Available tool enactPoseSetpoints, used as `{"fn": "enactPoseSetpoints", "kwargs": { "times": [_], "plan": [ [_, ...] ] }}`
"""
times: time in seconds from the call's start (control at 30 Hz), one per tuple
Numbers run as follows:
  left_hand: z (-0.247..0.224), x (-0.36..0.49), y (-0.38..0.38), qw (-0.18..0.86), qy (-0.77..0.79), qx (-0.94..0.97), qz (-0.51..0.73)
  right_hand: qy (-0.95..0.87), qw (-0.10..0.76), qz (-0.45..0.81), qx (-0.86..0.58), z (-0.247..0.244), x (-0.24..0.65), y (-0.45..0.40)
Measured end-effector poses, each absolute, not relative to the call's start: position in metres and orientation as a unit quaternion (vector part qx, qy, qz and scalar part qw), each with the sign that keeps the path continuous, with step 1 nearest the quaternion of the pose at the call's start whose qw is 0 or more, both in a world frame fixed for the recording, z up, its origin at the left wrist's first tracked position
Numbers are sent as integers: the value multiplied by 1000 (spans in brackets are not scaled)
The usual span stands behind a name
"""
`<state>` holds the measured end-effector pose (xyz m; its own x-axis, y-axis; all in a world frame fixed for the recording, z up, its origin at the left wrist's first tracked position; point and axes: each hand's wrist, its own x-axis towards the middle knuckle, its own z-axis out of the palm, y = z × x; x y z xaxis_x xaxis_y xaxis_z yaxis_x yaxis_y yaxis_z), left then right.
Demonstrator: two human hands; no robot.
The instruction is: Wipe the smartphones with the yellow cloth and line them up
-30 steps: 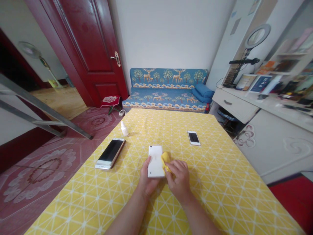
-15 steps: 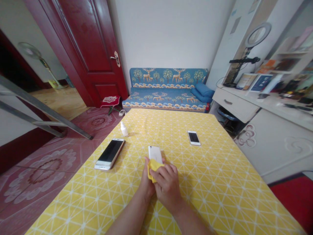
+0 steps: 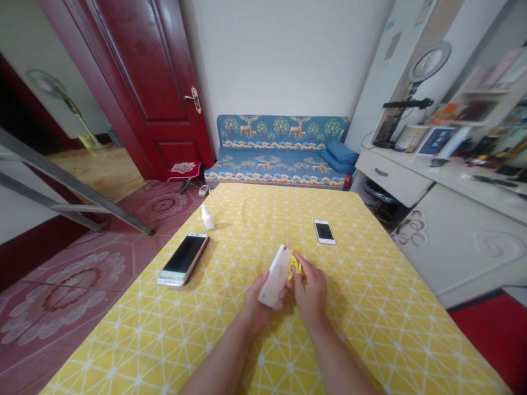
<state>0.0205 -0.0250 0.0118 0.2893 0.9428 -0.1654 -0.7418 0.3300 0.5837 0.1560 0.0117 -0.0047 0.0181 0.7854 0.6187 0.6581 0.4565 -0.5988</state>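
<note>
A white smartphone, its back turned up toward me, is tilted in the grip of my left hand above the table. My right hand pinches a crumpled yellow cloth against the phone's right edge. Part of the cloth is hidden behind my right fingers. To the left lie stacked phones, with a dark-screened white phone on top. Beyond them a small white bottle stands upright. A smaller white phone lies screen up at the right.
A yellow patterned tablecloth covers the table. Past its far edge is a blue sofa. A grey metal ladder-like frame stands at the left, and a white cabinet with a ring light at the right.
My right hand has moved right with the cloth, from the phone's back to its right edge. The phone has been turned clockwise, leaving its back uncovered.
</note>
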Motion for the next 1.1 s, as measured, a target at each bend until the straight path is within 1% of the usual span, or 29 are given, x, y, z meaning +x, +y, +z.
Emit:
{"fn": "enactPoseSetpoints", "kwargs": {
  "times": [0.07,0.1,0.17,0.23,0.3,0.33,0.47,0.57,0.63,0.67,0.73,0.77,0.83,0.93,1.1],
  "plan": [
    [14,14,-20,730,255,191,605,-720,462,103,-507,-2,153,8],
    [14,10,-18,700,273,185,634,-747,433,129,-487,1,151,4],
    [11,3,-11,627,335,184,679,-802,374,190,-426,8,145,-5],
    [6,-3,-6,550,406,213,698,-818,358,244,-378,14,139,-12],
    [0,-5,-4,491,447,274,695,-783,396,293,-380,13,135,-14],
    [-2,-3,-4,478,452,311,686,-751,422,319,-395,10,133,-13],
    [-11,11,-10,452,439,443,638,-621,479,403,-471,-4,133,-5],
    [-14,20,-16,454,444,501,588,-555,516,439,-482,-10,143,4],
    [-16,21,-17,447,454,543,547,-517,548,436,-492,-13,155,14],
    [-17,21,-16,431,464,568,526,-502,562,414,-510,-14,164,21],
    [-18,20,-15,377,486,622,485,-478,582,355,-554,-16,186,40],
    [-19,20,-15,350,494,645,467,-474,581,291,-594,-17,199,52],
    [-18,20,-14,312,502,675,441,-462,580,238,-627,-16,227,79],
    [-14,22,-14,296,508,684,431,-456,551,185,-674,-13,269,120],
    [-11,25,-14,299,518,674,433,-458,442,130,-760,-7,310,163]
  ]
}}
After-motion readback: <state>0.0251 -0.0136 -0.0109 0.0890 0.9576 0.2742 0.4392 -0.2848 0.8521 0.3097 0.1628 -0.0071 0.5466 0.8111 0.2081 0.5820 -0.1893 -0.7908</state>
